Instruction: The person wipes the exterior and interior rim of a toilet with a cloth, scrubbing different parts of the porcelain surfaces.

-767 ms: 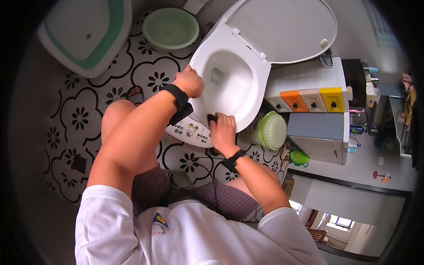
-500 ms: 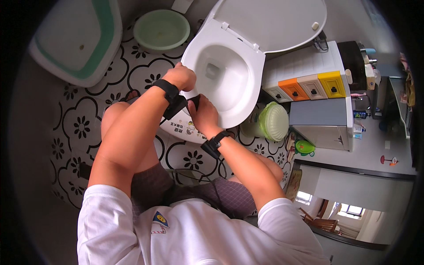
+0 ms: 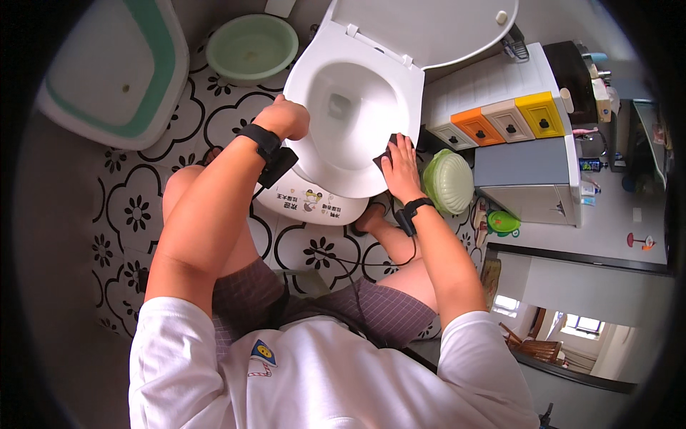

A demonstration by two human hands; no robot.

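Dark cloth [image 3: 383, 159] on right side of toilet rim [image 3: 343, 184], under fingers of right hand [image 3: 404, 168] and showing past them at left. Earlier frame: cloth at left front of rim, near left hand [image 3: 286, 118]; hands now well apart. Right hand has hold of cloth, fingers loosely extended. Left hand curled at left rim; cannot tell whether it grips anything. Pale green lidded bin [image 3: 449, 182] just beside right hand.
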